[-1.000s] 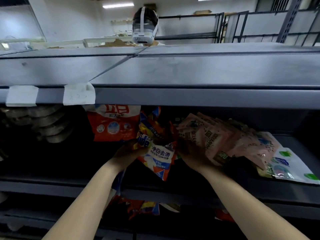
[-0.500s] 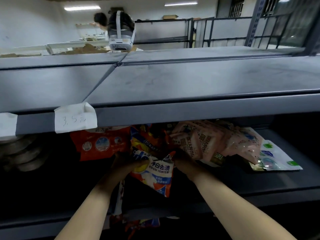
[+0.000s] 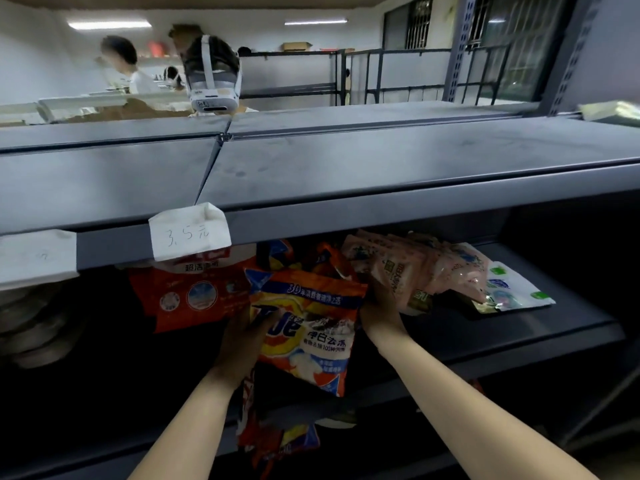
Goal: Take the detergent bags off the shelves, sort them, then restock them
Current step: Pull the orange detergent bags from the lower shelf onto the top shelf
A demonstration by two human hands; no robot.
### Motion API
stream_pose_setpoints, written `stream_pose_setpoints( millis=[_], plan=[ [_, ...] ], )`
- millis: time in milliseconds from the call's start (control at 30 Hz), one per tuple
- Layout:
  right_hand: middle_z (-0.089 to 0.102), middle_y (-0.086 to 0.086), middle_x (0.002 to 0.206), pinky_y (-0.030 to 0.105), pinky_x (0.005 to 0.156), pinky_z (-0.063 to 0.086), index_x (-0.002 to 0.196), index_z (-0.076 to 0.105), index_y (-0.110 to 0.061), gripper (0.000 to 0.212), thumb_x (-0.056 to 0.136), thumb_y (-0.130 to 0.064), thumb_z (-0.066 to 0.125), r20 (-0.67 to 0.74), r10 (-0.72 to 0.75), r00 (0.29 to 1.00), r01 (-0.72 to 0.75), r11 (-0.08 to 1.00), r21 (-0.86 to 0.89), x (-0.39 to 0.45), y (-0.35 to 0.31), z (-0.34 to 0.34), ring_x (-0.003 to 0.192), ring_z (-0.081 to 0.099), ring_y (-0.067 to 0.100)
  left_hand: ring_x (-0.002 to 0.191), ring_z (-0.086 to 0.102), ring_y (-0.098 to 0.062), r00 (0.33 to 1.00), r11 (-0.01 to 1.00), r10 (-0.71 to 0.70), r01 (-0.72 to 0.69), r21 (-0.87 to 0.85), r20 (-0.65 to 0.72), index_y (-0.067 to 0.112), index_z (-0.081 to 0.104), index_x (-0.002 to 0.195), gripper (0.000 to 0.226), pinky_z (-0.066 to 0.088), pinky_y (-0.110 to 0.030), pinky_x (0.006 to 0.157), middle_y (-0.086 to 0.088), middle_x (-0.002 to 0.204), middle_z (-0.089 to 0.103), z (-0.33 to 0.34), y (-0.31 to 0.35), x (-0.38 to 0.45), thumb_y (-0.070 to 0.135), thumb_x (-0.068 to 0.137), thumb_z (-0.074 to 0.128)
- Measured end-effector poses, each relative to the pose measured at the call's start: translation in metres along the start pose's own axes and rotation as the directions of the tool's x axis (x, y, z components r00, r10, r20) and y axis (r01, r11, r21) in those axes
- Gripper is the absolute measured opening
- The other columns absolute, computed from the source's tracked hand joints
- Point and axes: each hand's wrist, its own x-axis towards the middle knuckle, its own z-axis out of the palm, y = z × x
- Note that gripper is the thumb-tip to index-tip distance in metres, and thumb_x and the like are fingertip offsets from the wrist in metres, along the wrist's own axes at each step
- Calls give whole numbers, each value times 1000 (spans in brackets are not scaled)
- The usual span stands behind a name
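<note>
An orange-and-blue detergent bag (image 3: pixel 311 327) stands at the front of the middle shelf (image 3: pixel 519 337), held between both hands. My left hand (image 3: pixel 242 337) grips its left edge. My right hand (image 3: pixel 379 306) holds its right edge, the fingers hidden behind the bag. A red detergent bag (image 3: pixel 194 296) stands just to the left. A row of pink bags (image 3: pixel 415 271) leans to the right, with a white bag (image 3: pixel 512 292) lying flat beyond them. More orange bags (image 3: pixel 277 441) hang on the shelf below.
The grey top shelf (image 3: pixel 346 168) overhangs the bags, with a paper price tag (image 3: pixel 189 233) and a second tag (image 3: pixel 34 258) on its lip. Pale rolled items (image 3: pixel 31 323) lie at the far left. People and a headset (image 3: pixel 213 77) show behind the shelving.
The orange-and-blue bag has been drawn forward and turned upright, its front now facing me. My view has tilted upward, showing more of the top shelf and the room behind.
</note>
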Motion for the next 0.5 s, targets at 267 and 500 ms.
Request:
stream_pose_setpoints(
  millis=[267, 500],
  plan=[
    [61, -1, 114, 24, 75, 48, 117, 57, -25, 21, 98, -21, 49, -384, -2, 923, 36, 996, 81, -31, -9, -60, 99, 59, 17, 116, 57, -23, 966, 990, 28, -62, -126, -256, 27, 57, 124, 52, 44, -52, 100, -1, 125, 62, 16, 11, 0, 57, 81, 63],
    [64, -3, 80, 36, 71, 46, 93, 65, -24, 12, 93, -34, 58, -646, -274, 713, 159, 960, -232, -91, -16, -134, 76, 58, 15, 122, 52, -34, 951, 993, 60, -24, 119, -303, 22, 48, 136, 56, 43, -50, 100, -13, 136, 53, 75, 34, -5, 57, 92, 45]
  ],
)
